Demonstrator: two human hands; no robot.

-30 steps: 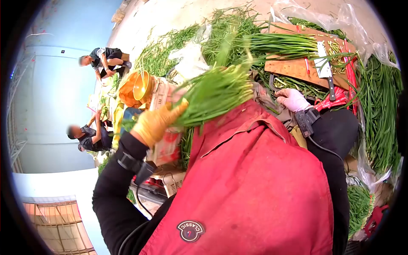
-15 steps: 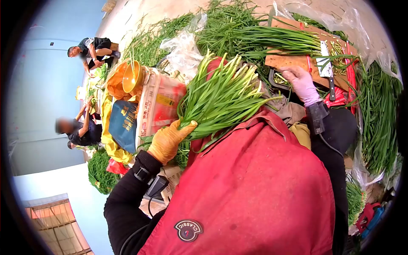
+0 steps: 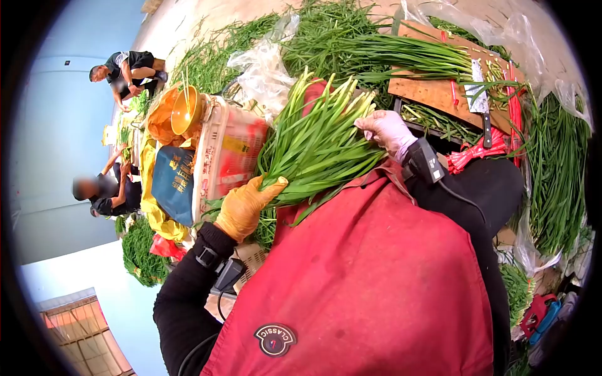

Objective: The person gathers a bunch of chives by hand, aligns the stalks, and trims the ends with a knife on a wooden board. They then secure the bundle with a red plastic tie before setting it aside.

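Observation:
A large bunch of garlic chives (image 3: 313, 147) lies across my lap, pale stem ends fanned toward the upper right. My left hand (image 3: 246, 210), in an orange glove, is closed round the leafy lower end with the thumb on top. At the stem ends is my right hand (image 3: 384, 130), in a pale pink glove, its thumb and fingers pinched together on the outer stems. How many stems it grips is hidden. A red apron (image 3: 357, 269) covers my front beneath the bunch.
On the right, a board (image 3: 417, 93) carries more chives and a cleaver (image 3: 480, 94); a dark tray (image 3: 439, 122) of trimmings sits below it. A plastic crate (image 3: 216, 150) with a yellow bowl (image 3: 186, 111) stands at left. Two people (image 3: 128, 72) work beyond.
My right hand has moved left from beside the board to the stem ends and pinched there. My left hand keeps its hold on the chives. The view has shifted slightly.

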